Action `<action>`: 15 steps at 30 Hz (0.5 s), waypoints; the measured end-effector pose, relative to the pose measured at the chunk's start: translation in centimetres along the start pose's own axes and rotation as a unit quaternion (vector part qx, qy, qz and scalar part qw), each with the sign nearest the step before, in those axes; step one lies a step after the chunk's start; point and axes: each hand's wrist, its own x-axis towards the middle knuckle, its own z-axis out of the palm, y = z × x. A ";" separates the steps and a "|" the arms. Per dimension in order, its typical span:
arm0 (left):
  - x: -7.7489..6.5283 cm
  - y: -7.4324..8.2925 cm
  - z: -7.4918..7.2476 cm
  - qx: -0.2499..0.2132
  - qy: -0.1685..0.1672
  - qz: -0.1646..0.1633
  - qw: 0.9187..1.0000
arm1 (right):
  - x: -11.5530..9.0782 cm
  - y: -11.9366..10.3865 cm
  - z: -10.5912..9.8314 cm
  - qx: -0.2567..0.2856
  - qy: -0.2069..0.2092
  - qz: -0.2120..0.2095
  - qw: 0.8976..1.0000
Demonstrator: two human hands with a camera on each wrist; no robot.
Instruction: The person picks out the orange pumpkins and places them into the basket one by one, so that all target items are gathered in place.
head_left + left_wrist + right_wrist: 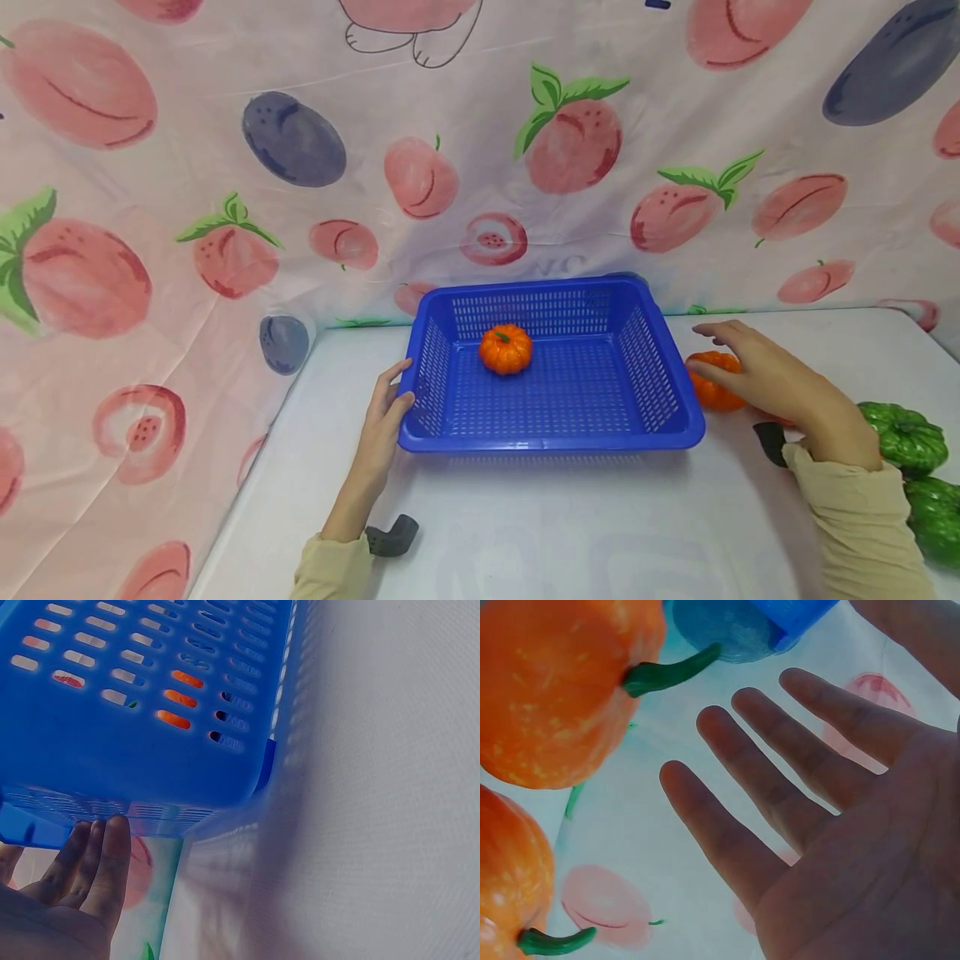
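Observation:
A blue plastic basket stands on the white-covered table with one small orange pumpkin inside, towards its back left. My left hand touches the basket's left side, its fingertips at the rim; in the left wrist view the fingers look straight against the outer wall. To the right of the basket, my right hand hovers over an orange pumpkin, partly covering it. The right wrist view shows its fingers spread and holding nothing, beside two orange pumpkins, one upper and one lower.
Green pumpkins, one farther and one nearer, lie at the right edge beyond my right forearm. A fruit-patterned cloth hangs behind the table and along its left side. Dark wrist devices show at both wrists.

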 end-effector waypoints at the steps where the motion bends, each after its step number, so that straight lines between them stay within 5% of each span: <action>1: 0.0 0.0 0.0 0.001 0.001 0.000 1.000 | 0.0 0.1 0.1 0.001 -0.001 0.000 1.000; 15: 0.0 -0.2 0.0 0.003 0.001 0.003 1.000 | 0.6 2.0 1.0 -0.005 -0.010 -0.010 1.000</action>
